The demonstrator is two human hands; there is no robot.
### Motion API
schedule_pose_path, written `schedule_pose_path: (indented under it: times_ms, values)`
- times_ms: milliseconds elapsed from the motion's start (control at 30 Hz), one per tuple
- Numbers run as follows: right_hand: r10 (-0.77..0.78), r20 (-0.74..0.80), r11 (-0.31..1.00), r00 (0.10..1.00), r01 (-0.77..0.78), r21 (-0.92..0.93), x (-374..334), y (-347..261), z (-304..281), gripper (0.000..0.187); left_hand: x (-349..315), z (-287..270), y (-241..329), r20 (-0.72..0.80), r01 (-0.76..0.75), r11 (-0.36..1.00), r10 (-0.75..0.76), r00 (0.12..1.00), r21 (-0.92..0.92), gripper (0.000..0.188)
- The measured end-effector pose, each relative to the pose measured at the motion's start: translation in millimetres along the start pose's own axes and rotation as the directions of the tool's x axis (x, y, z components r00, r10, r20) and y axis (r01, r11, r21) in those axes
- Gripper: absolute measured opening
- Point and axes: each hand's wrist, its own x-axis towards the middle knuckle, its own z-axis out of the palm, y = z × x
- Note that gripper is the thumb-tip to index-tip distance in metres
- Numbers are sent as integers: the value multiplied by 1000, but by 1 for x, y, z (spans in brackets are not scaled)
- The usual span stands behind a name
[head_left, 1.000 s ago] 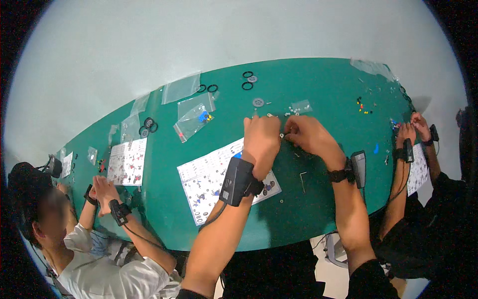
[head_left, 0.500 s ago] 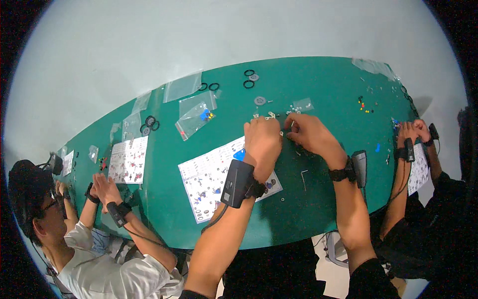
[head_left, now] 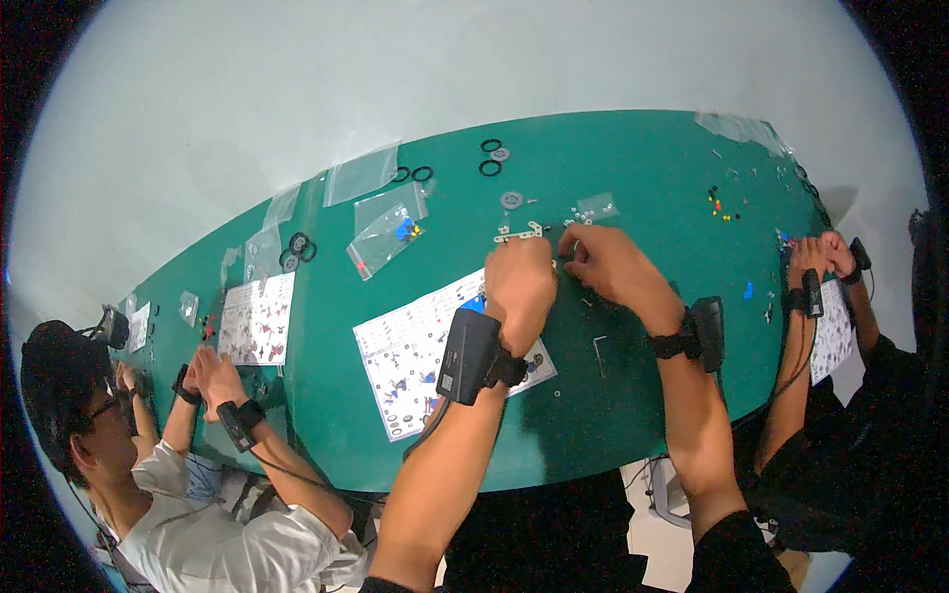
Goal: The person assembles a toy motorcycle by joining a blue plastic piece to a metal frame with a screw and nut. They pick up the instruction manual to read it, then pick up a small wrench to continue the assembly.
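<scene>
My left hand (head_left: 521, 287) is closed over the upper right part of a printed instruction sheet (head_left: 405, 371), back of the hand up; its fingertips and anything in them are hidden. Just beyond its knuckles a pale perforated metal strip (head_left: 516, 236) shows. To the right, my right hand (head_left: 615, 265) has its fingers curled in toward the thumb, close to the left hand but apart from it. What it pinches is too small to make out. A blue piece (head_left: 474, 305) lies on the sheet, partly covered by my left wrist.
An L-shaped hex key (head_left: 599, 354) lies below my right hand. Beyond the hands are a grey wheel hub (head_left: 511, 200), black rubber rings (head_left: 490, 168) and a small bag with nuts (head_left: 597, 207). A bag of coloured parts (head_left: 388, 242) lies left. Co-workers sit on both sides.
My left hand has drawn slightly toward me, so more of the metal strip shows beyond its knuckles. My right hand has shifted slightly left, its fingers still curled.
</scene>
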Motion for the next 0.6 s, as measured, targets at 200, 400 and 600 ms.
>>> schedule_pose_path:
  times_ms: [200,400,600]
  values:
    - [-41,-6,999,999,41,35,-1,-5,-1,26,-2,4,2,-76,25,991,-35,997,-134,14]
    - [-18,14,998,1000,17,63,-1,-3,-2,26,14,-10,-2,69,62,989,-53,996,-135,17]
    - [13,-5,999,1000,-13,43,0,8,1,23,29,-12,0,161,87,996,-84,983,-17,17]
